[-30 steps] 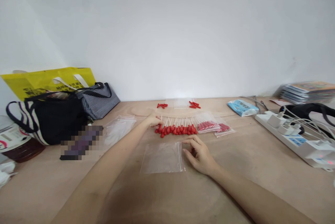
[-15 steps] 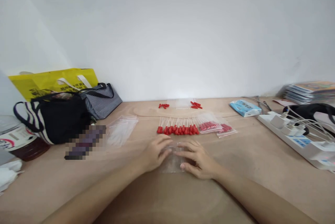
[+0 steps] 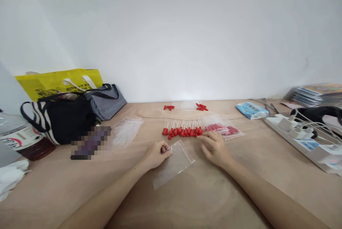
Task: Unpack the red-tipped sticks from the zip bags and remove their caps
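Clear zip bag [image 3: 175,163] lies flat on the worktop [image 3: 187,204], near the middle and a bit toward the near edge, skewed, with one corner pointing at the dropper row. Left hand [image 3: 157,154] is curled, thumb and fingertips pinched on the bag's left corner by the zip strip. Right hand [image 3: 215,147] is palm down with fingers loosely extended, tips at the right end of the row of red-bulbed droppers [image 3: 183,131]. Can't tell whether it has one pinched.

Judgement on doing the step well: hold the pinch on one lip only so the mouth gapes. Take droppers by the red bulbs, not the thin clear stems. Lift a few together, all facing one way, and slide them in bulb end first. Don't sweep the row sideways.

Bag look: thin, transparent, glossy, empty and slightly wrinkled. It's probably slippery and floppy.

Droppers lie just beyond the bag, side by side, bulbs toward the person. Touching the row's right end are filled bags [image 3: 224,130] with red bulbs showing through. A stack of empty bags [image 3: 125,132] sits to the left, well apart. Loose red caps [image 3: 201,106] are at the far edge by the wall.

At the left edge: black bag [image 3: 66,118], striped bag [image 3: 107,100], yellow bag [image 3: 58,81], bottle [image 3: 18,140]. On the right: blue packet [image 3: 251,110], power strip [image 3: 301,140] with plugs, and magazines [image 3: 317,93].
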Action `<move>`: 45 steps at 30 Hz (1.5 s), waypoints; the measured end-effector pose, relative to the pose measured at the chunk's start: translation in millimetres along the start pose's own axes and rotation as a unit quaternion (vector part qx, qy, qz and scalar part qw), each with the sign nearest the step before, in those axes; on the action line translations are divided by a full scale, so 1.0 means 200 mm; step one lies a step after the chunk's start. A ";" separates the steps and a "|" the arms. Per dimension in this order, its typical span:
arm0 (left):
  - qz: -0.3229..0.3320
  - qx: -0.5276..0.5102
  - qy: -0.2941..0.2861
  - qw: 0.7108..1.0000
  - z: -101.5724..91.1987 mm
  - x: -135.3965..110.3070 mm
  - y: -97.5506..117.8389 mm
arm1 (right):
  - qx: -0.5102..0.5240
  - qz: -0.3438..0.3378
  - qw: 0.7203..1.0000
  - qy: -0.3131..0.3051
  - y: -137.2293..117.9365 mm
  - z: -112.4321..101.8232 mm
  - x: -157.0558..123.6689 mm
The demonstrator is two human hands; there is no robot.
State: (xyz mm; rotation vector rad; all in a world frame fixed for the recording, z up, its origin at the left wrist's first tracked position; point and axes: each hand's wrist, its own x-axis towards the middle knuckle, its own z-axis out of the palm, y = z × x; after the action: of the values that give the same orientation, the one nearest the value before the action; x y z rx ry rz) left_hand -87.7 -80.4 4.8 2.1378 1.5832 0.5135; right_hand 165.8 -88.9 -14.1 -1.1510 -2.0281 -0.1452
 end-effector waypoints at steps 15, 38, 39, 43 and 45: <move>-0.352 0.195 0.237 0.884 -0.54 0.03 -0.52 | -0.112 0.102 0.984 -0.092 0.41 -0.06 -0.02; 0.136 0.032 0.202 0.969 -0.11 -0.08 -0.16 | 0.348 0.343 0.842 0.230 0.15 -0.26 0.15; 0.133 0.019 0.199 0.971 -0.10 -0.07 -0.16 | 0.397 0.360 0.828 0.165 0.09 -0.23 0.15; 0.124 -0.028 0.169 0.977 -0.07 -0.07 -0.12 | 0.500 0.422 0.755 0.033 -0.14 -0.04 0.11; 0.125 -0.043 0.155 0.979 -0.05 -0.08 -0.08 | 0.541 0.451 0.710 0.012 -0.22 0.03 0.08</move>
State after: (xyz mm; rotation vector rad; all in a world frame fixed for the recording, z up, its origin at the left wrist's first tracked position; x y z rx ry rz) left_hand -110.2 -91.0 4.1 2.2878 1.4163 1.0210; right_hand 124.7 -100.7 4.8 -1.1054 -0.9171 1.3272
